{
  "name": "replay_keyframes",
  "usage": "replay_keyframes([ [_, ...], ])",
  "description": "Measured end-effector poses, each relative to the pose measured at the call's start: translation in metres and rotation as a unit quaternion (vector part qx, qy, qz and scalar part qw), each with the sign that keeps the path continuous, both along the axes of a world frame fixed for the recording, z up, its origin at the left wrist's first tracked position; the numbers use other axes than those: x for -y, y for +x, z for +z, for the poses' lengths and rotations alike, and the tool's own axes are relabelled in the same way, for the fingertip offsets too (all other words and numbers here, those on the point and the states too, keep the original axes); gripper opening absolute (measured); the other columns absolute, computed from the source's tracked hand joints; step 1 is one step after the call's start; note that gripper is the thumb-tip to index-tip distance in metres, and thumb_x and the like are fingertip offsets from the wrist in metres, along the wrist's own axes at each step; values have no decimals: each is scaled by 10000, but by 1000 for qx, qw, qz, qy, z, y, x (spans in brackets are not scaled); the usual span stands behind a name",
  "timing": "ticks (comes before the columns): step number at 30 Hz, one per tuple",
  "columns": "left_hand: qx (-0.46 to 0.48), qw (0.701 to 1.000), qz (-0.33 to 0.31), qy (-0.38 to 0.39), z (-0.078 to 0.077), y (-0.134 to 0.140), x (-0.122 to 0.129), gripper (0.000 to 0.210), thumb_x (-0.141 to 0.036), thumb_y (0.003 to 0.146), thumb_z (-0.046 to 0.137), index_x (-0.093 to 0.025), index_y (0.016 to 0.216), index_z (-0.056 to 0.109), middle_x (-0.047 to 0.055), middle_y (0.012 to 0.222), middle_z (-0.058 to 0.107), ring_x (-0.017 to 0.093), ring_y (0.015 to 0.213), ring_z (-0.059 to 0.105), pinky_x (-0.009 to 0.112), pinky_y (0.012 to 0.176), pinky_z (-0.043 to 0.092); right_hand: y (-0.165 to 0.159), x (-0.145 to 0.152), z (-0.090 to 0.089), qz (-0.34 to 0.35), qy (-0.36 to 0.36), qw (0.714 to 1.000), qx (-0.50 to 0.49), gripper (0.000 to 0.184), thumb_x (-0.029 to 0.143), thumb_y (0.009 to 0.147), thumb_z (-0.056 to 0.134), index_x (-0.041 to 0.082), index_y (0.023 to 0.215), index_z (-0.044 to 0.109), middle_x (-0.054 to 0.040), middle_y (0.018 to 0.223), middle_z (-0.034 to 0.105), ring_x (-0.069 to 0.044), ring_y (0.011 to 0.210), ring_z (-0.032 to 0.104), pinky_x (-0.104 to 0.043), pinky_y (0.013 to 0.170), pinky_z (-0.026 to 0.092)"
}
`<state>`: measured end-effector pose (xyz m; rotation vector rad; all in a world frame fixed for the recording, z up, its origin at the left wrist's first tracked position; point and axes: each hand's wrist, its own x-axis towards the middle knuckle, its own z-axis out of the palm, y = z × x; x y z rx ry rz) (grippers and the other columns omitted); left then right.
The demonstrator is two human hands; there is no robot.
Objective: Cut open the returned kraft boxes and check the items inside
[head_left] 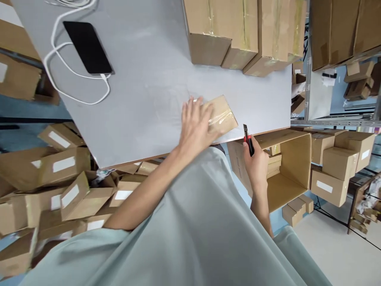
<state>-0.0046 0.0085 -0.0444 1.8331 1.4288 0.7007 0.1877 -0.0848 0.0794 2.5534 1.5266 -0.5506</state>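
A small cardboard box with clear, shiny tape across it lies near the front edge of the grey table. My left hand holds its left end, with the thumb along the near side and a finger on top; the other fingers reach past the box and are slightly blurred. My right hand is closed around a black and red utility knife, just off the table edge to the right of the box. The knife's tip points up and away from me, apart from the box.
Large taped cartons stand at the table's back right. A black smartphone with a white cable lies at the left. An open carton holding small boxes is by my right arm. Many cartons are piled at the lower left.
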Motion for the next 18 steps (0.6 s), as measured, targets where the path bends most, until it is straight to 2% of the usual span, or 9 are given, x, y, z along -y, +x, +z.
replay_keyframes([
  [3,-46,997,-60,13,-4,35,-2,1260,-736,706,958,-223,1734,442,242,1861,286,594,1733,112,834,1355,81,7,-4,-3,-24,21,999,-11,526,402,1159,456,161,1578,663,-162,1169,873,-317,968,831,-335,811,555],
  [5,-61,996,-68,9,-10,43,-5,1296,-704,692,974,-216,1753,411,252,1870,255,590,1736,110,830,1360,53,8,-6,-4,-33,22,999,-17,525,397,1154,471,173,1590,659,-157,1175,875,-320,985,834,-340,820,567],
  [9,-60,992,-114,1,-15,23,-16,1167,-664,734,948,-265,1720,467,219,1872,281,551,1731,204,784,1381,78,3,-8,-11,-29,16,998,-49,522,344,1142,487,184,1615,639,-159,1237,866,-305,1033,839,-338,853,598],
  [13,-66,983,-173,-4,-12,2,-25,1018,-745,752,904,-324,1621,579,168,1864,332,534,1722,247,768,1375,116,-3,-11,-25,13,12,994,-111,534,296,1139,478,190,1647,604,-158,1342,837,-295,1123,825,-346,918,619],
  [18,-64,985,-162,-14,-11,3,-23,858,-787,787,860,-388,1522,668,109,1848,388,512,1718,273,758,1372,126,-9,-22,-40,60,-18,994,-95,569,302,1174,446,214,1734,490,-145,1312,835,-260,1057,821,-290,863,596],
])
